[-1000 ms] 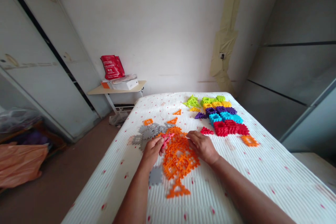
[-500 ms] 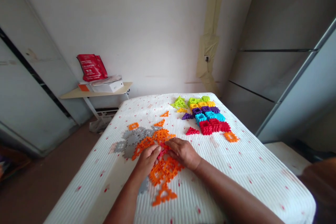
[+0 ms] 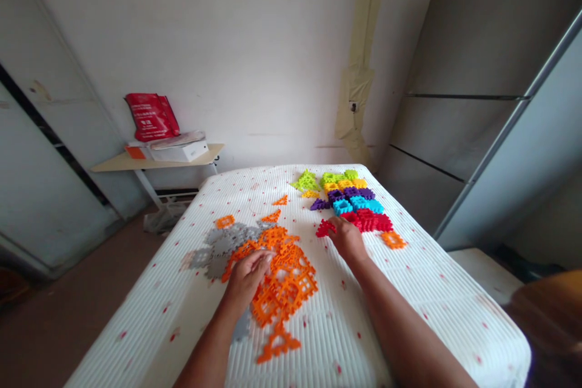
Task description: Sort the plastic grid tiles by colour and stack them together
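Note:
My left hand (image 3: 249,274) is over the left side of a heap of orange interlocking plastic building pieces (image 3: 291,273). Its thumb and fingers are drawn together, and whatever might be between them is hidden. Farther right, my right hand (image 3: 348,239) has its fingers closed at a red triangular building piece (image 3: 324,228), partly covering it. Beside those fingers stand stacked red square pieces (image 3: 370,219). Grey pieces (image 3: 222,248) lie to the left of the orange heap.
Behind the red stacks are rows of light blue (image 3: 343,207), purple (image 3: 352,193), yellow (image 3: 345,184) and green pieces (image 3: 305,180). A loose orange square (image 3: 393,240) lies right of them. A side table (image 3: 113,161) holds a red bag (image 3: 150,116) and a white box (image 3: 184,153).
My right hand has left the orange heap and moved right and away to the red pieces. The red piece between both hands is gone from there. My left hand stays near the heap.

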Tool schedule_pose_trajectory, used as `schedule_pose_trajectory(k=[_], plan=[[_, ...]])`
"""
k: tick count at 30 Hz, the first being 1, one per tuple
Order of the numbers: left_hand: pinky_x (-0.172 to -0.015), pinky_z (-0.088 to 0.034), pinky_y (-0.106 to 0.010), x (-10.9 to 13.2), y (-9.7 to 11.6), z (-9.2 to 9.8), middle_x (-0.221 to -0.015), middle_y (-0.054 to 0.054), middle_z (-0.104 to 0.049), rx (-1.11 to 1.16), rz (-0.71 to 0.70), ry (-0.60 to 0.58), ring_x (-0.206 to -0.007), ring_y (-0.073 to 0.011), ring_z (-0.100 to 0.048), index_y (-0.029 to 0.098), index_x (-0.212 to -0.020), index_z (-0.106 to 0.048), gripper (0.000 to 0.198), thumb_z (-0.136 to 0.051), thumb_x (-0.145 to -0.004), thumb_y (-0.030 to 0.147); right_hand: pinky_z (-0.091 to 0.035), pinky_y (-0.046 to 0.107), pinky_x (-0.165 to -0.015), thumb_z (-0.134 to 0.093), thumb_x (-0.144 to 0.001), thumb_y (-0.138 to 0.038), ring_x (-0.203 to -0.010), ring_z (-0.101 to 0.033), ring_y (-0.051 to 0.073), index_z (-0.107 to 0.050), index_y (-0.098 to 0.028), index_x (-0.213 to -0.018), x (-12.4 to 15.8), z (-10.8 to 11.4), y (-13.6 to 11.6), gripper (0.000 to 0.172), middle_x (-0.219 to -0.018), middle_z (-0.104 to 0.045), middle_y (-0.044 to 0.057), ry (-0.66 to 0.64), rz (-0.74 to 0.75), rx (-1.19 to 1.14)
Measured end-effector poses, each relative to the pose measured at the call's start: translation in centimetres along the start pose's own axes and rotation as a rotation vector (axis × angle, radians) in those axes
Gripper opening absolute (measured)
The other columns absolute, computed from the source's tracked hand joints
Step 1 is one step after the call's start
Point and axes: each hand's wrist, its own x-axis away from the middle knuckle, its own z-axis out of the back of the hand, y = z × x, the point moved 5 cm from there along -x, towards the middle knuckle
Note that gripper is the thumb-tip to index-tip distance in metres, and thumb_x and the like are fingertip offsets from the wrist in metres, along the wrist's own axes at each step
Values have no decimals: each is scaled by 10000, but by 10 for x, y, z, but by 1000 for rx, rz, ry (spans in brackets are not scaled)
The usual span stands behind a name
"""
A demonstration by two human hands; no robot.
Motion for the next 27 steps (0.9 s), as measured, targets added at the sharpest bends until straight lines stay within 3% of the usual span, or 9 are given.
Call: schedule_pose_trajectory(k=[13,20,27], plan=[[-424,-315,-203,-2,-5,1,-572,21,-506,31,29,-7,-452,-89,-398,126,-928,-656,514,-557,-700,576,-417,205,-640,-513,-759,-72,-771,-632,147,-632,-152,-868,-1,-10,10,180,-843,-685,63,-64,-119,79],[-413,-307,-203,-3,-5,2,-570,19,-513,56,35,-2,-439,-87,-393,134,-887,-668,506,-573,-676,584,-387,216,-654,-489,-787,-101,-810,-623,158,-616,-155,-930,-1,-11,7,199,-918,-672,78,-169,-189,102],[-430,-312,-206,0,4,7,-546,23,-488,112,1,79,-447,-84,-388,119,-809,-666,466,-605,-655,554,-394,232,-688,-464,-780,-71,-846,-615,178,-591,-147,-1022,-1,-18,7,284,-958,-655,98,-206,-170,63]])
